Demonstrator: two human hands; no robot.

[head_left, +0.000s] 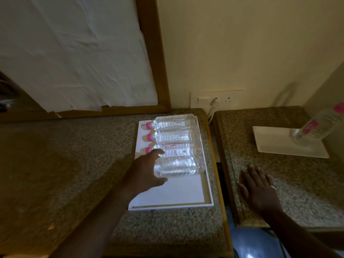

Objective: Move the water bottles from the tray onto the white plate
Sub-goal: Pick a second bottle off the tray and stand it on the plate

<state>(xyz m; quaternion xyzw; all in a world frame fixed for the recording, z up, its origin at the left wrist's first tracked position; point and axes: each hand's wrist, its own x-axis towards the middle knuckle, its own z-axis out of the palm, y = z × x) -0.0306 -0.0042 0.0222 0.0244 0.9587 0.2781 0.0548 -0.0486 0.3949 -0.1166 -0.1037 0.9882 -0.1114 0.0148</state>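
Note:
Several clear water bottles with pink caps lie side by side on a white tray on the left granite counter. My left hand wraps the neck end of the nearest bottle, hiding its cap. Beyond it lie a second bottle, a third bottle and the farthest bottle. On the right counter a white plate carries one upright bottle with a pink label. My right hand rests flat, fingers spread, on the right counter in front of the plate.
A narrow gap separates the two granite counters. A wall socket with a plugged-in cable sits behind the gap. A wooden-framed panel covered by white cloth stands at the back left.

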